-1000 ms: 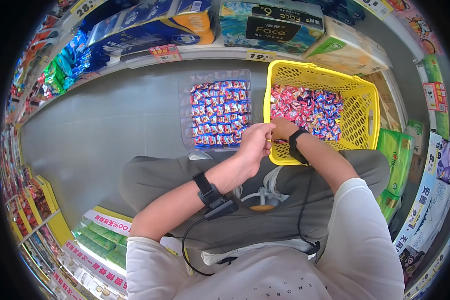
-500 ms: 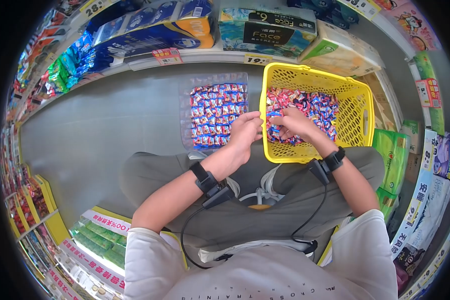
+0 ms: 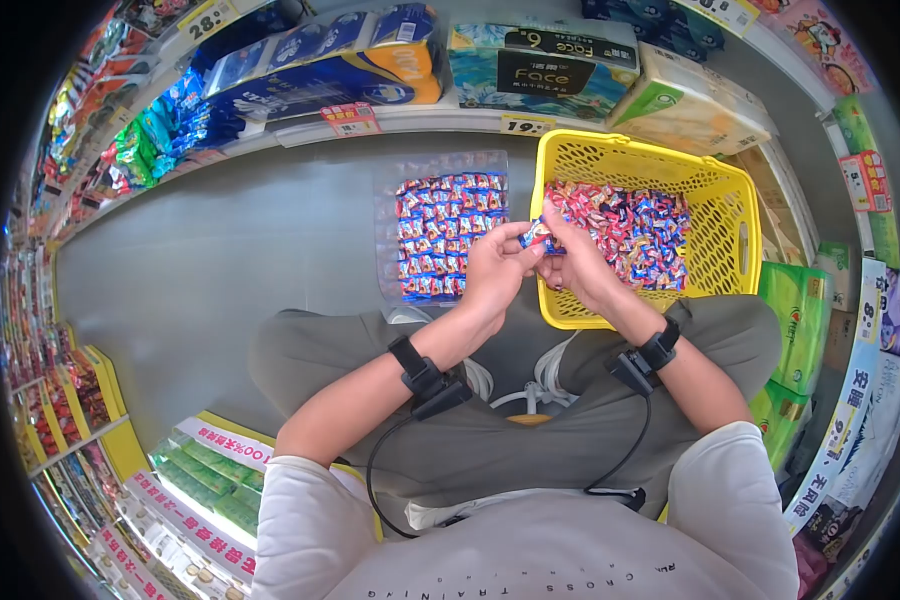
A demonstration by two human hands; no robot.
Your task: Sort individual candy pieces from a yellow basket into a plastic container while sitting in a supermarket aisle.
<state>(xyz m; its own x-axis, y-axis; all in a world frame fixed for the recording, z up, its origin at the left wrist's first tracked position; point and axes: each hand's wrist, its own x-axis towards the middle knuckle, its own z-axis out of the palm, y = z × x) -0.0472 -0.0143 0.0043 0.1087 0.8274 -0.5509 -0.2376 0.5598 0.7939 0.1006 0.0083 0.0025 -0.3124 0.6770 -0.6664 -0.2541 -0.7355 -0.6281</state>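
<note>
A blue wrapped candy [image 3: 536,236] sits between the fingertips of both hands, above the near-left rim of the yellow basket [image 3: 748,215]. My left hand [image 3: 495,268] pinches it from the left, its fingers closed. From the other side my right hand [image 3: 582,262] grips it too, thumb and fingers together over the basket. Loose wrapped candies [image 3: 630,225] in red, blue and dark wrappers cover the basket's bottom. Left of the basket, a clear plastic tray [image 3: 386,220] holds blue-and-red candies [image 3: 438,235] laid in neat rows; my left hand partly covers its near right corner.
Shelves with tissue packs [image 3: 540,72] and a large blue-and-orange pack [image 3: 335,65] run behind the tray and basket. Green packs [image 3: 795,320] stand at the right. My crossed legs [image 3: 340,350] are just in front. Grey floor [image 3: 220,260] spreads left of the tray.
My right hand has come up out of the candies toward my left hand. A blue wrapped candy now shows between both hands. The whole view has shifted slightly.
</note>
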